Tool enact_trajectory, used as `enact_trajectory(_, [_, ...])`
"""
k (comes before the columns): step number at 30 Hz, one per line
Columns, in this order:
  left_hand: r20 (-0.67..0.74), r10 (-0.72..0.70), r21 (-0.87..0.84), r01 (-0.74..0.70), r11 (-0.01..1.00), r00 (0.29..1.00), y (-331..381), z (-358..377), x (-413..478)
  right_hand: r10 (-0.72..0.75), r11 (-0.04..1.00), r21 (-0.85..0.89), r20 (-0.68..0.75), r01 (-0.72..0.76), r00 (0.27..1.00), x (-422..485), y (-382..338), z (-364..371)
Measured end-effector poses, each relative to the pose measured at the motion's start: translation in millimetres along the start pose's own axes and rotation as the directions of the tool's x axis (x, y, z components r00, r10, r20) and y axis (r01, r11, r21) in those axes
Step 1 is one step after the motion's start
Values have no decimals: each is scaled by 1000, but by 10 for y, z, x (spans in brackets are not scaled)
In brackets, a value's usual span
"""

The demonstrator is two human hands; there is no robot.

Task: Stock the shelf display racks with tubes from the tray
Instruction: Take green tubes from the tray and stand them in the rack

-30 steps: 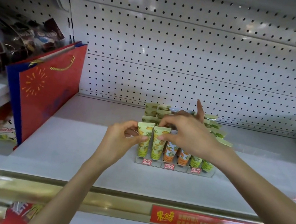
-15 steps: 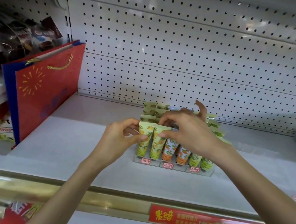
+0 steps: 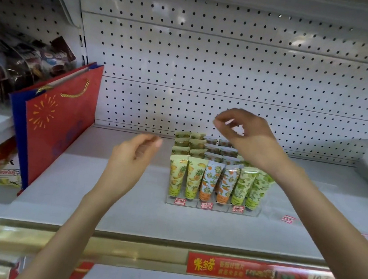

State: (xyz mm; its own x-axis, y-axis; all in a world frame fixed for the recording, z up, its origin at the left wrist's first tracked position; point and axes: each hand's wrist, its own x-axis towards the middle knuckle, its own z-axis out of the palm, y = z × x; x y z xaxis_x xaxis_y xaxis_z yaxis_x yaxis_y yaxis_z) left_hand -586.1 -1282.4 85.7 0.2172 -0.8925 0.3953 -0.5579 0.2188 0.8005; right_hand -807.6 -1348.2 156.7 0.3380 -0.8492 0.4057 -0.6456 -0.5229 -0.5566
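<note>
A clear display rack [image 3: 212,206] stands on the white shelf [image 3: 133,208], filled with upright tubes in rows: yellow pineapple tubes [image 3: 185,178] on the left, orange-print tubes [image 3: 218,183] in the middle, green tubes [image 3: 251,187] on the right. My left hand [image 3: 133,157] hovers left of the rack, fingers loosely curled, holding nothing. My right hand [image 3: 246,134] is raised above the back rows, thumb and fingers apart, empty. No tray is in view.
A red and blue gift bag [image 3: 56,119] leans at the shelf's left end. Packaged goods [image 3: 8,68] fill the neighbouring shelf to the left. A pegboard wall [image 3: 236,75] backs the shelf. A gold rail with a red price strip [image 3: 246,271] runs along the front edge.
Both hands have let go of the front yellow tubes and pulled away: the left hand to the left, the right hand up and back. The tubes stand in the rack.
</note>
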Motion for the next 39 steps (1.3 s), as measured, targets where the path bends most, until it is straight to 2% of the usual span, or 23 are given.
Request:
enact_trajectory(3, [-74, 68, 91, -61, 994, 995, 116, -122, 89, 17, 995, -99, -117, -29, 993, 4, -8, -122])
enact_trajectory(7, [-87, 217, 346, -175, 922, 972, 294, -241, 193, 10, 910, -409, -139, -67, 990, -88, 20, -286])
enact_trajectory(11, [-14, 301, 548, -244, 800, 954, 353, -240, 216, 65, 816, -563, -137, -132, 988, -323, 92, -360])
enact_trajectory(15, [96, 282, 641, -276, 716, 954, 382, -109, 93, 152, 699, -691, -108, -185, 982, -619, 210, -425])
enact_trajectory(20, [173, 299, 702, -330, 631, 939, 462, 56, 35, 247, 683, -690, -93, -241, 964, -899, 298, -501])
enact_trajectory(27, [207, 332, 692, -378, 615, 920, 825, 411, -63, 236, 621, -741, -133, -255, 963, -1228, 534, -739])
enact_trajectory(39, [240, 286, 701, -369, 610, 928, 1447, 1378, -552, 286, 662, -700, -94, -268, 954, -1822, 1259, -1458])
